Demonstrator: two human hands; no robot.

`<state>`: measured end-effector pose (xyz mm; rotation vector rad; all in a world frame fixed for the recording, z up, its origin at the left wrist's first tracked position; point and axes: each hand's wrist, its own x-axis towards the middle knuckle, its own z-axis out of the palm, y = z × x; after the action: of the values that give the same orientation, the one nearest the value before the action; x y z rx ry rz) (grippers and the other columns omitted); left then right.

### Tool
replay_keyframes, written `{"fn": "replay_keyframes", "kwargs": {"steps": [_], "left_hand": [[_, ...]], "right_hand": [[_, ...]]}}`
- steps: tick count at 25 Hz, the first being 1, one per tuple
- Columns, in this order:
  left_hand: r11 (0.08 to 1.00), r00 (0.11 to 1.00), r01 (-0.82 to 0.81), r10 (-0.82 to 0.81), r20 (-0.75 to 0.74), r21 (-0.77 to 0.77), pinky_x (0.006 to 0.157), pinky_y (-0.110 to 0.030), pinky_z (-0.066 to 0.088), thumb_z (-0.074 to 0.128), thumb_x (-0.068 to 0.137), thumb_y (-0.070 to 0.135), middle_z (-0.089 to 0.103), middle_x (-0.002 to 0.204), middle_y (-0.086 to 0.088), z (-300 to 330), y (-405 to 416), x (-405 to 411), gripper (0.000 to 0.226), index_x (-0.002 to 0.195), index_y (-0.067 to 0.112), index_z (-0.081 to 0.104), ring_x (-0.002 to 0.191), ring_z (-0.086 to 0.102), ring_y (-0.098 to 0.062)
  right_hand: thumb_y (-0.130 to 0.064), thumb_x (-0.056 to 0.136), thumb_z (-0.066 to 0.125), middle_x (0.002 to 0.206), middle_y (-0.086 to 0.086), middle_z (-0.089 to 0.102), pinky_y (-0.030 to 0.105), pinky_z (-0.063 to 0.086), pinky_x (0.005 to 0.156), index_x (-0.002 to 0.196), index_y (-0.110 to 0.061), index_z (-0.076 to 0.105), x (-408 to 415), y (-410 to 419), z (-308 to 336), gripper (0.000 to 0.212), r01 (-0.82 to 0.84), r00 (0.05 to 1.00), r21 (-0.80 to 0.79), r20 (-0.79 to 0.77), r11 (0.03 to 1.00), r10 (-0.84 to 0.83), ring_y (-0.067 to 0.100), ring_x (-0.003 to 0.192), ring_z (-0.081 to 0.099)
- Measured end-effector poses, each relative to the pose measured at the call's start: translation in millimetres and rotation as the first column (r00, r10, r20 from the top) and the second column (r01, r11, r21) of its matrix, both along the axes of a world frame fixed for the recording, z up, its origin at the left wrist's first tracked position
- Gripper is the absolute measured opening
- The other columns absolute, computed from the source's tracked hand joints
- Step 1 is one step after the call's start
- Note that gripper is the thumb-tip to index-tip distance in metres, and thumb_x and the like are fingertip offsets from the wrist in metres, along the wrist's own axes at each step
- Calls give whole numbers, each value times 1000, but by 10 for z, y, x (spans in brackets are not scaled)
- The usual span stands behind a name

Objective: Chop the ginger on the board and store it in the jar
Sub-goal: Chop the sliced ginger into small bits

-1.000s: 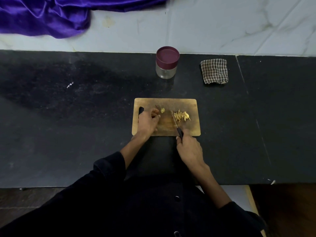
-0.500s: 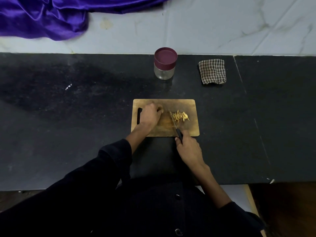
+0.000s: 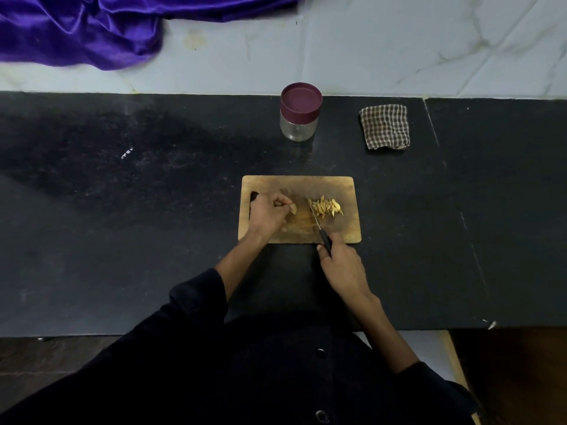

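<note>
A wooden chopping board point(image 3: 346, 191) lies on the black counter. My left hand point(image 3: 268, 214) rests on the board's left half, fingers curled round a small ginger piece point(image 3: 293, 208). A pile of chopped ginger strips point(image 3: 325, 207) lies right of centre. My right hand point(image 3: 342, 266) grips the black handle of a knife point(image 3: 317, 223), whose blade points away from me with its tip at the pile's left edge. A glass jar point(image 3: 299, 113) with a maroon lid on it stands behind the board.
A folded checked cloth point(image 3: 385, 126) lies to the right of the jar. Purple satin fabric point(image 3: 79, 29) is bunched on the pale marble surface at the back left. The black counter point(image 3: 122, 210) extends to both sides, its front edge near my body.
My left hand has drawn back a little, so the ginger piece shows at its fingertips again. The knife stays beside the chopped pile.
</note>
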<state>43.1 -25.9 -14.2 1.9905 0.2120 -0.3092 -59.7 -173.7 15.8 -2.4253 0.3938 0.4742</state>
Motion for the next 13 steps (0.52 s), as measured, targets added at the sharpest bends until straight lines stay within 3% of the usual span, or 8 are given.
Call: {"fn": "replay_keyframes", "kwargs": {"steps": [4,8,11,13], "left_hand": [[998,998,-56,56,-5,27,43,-19,50,65,89,13,69,89,-3,-73,-101,-109,6,92,9,69,68,62,-5],[986,997,-53,43,64,157,67,-35,59,61,91,12,70,97,-2,-112,-119,-107,14,102,10,69,84,65,-11],[989,995,-34,19,101,144,63,-33,59,58,93,10,70,104,-3,-110,-66,-143,19,110,9,68,86,64,-10],[989,992,-14,-4,123,146,72,-29,58,63,90,9,70,106,-3,-122,-29,-163,22,111,8,68,89,62,-6]], "right_hand": [[-37,104,41,103,11,66,48,53,80,123,-15,51,4,58,16,32,-7,1000,13,12,1000,7,32,95,65],[-40,104,38,96,11,64,54,57,73,117,-16,50,11,97,8,29,-10,1000,41,3,999,10,32,86,66],[-41,104,36,92,13,65,54,58,70,115,-17,45,30,129,-9,28,-37,999,26,-37,999,38,33,81,67],[-41,104,35,93,12,65,54,58,71,118,-16,44,52,165,-5,30,-78,995,6,-61,997,78,33,82,68]]}}
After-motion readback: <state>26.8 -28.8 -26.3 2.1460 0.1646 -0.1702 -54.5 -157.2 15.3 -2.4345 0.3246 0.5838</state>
